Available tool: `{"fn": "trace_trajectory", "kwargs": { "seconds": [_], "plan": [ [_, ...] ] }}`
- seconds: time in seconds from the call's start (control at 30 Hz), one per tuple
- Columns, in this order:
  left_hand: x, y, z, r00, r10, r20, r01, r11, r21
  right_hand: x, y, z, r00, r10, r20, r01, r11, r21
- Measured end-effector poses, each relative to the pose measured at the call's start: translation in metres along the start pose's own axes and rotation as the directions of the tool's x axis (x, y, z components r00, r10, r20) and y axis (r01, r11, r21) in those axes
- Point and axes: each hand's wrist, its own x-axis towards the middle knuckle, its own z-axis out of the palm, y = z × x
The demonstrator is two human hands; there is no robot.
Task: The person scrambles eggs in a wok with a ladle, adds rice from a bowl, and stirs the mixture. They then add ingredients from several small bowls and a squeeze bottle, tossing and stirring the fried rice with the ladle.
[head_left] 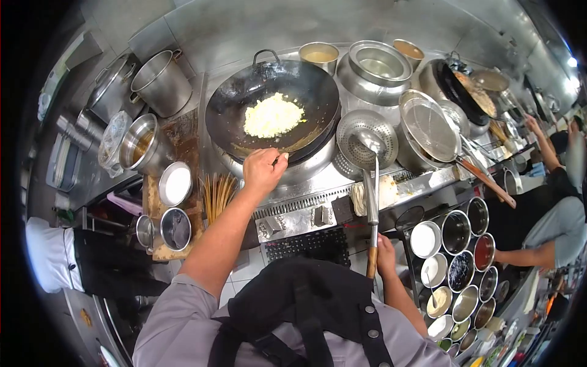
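A black wok (pixel 223 110) sits on the burner in front of me, with a loop handle on its far side. Pale yellow-white food in small bits, like scrambled egg (pixel 274 116), lies in its middle. My left hand (pixel 265 170) is closed at the wok's near edge; the part it grips is mostly covered by the fingers. My right hand (pixel 386 257), low and to the right, is closed round the wooden-ended handle of a ladle (pixel 374 196). The ladle's bowl lies over a perforated strainer (pixel 350 137) right of the wok.
Steel pots (pixel 376 64) and a mesh skimmer (pixel 430 125) stand to the right. Several seasoning tins (pixel 457 232) fill a rack at lower right. On the left are a tall pot (pixel 162 82), bowls (pixel 175 183) and a bamboo brush (pixel 218 192). Other people (pixel 538 226) stand at both sides.
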Motion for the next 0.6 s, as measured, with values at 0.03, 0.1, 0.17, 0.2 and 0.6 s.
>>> {"fn": "trace_trajectory", "kwargs": {
  "seconds": [0.03, 0.1, 0.17, 0.2, 0.6],
  "plan": [
    [-0.001, 0.0, 0.001, 1.0, -0.005, 0.011, 0.005, 1.0, 0.018, -0.003, -0.013, 0.009, 0.923, -0.359, 0.139, 0.371, 0.732, -0.571],
    [0.0, 0.001, 0.001, 0.999, -0.026, 0.028, 0.026, 1.0, 0.014, 0.015, -0.013, 0.037, 0.867, -0.361, 0.343, 0.491, 0.5, -0.713],
    [0.001, 0.002, 0.002, 0.999, -0.031, 0.041, 0.03, 0.999, 0.034, 0.039, -0.007, 0.05, 0.778, -0.32, 0.54, 0.616, 0.22, -0.757],
    [0.001, 0.002, 0.002, 0.998, -0.036, 0.055, 0.034, 0.999, 0.033, 0.062, 0.02, 0.053, 0.809, -0.102, 0.579, 0.588, 0.106, -0.802],
    [-0.009, 0.017, -0.007, 0.986, -0.123, 0.113, 0.12, 0.992, 0.036, 0.056, 0.088, 0.03, 0.856, -0.419, 0.303, 0.487, 0.46, -0.743]
  ]
}}
